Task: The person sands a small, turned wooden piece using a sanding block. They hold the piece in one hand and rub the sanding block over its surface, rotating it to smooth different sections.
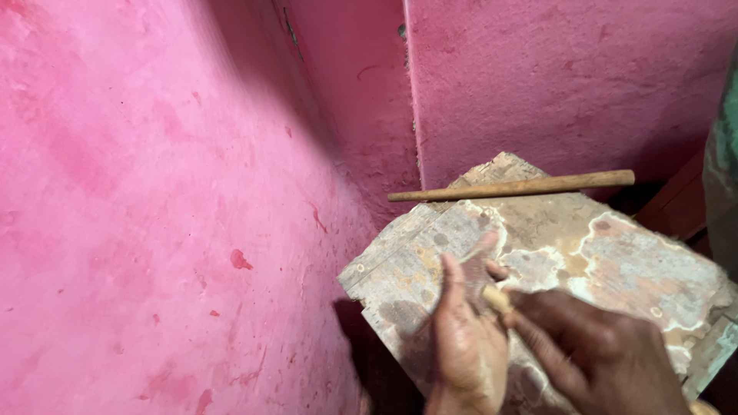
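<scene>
on the stained, worn board (615,253), both hands (469,338) pinch a small pale peg (496,298).

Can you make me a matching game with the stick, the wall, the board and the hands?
Things:
1. wooden stick
2. wall
3. board
4. left hand and right hand

Descriptions:
A. painted pink
B. worn and patchy, beneath the hands
C. lying across the board's far edge
D. close together, around a small pale piece

Pairs: 1-C, 2-A, 3-B, 4-D
</scene>
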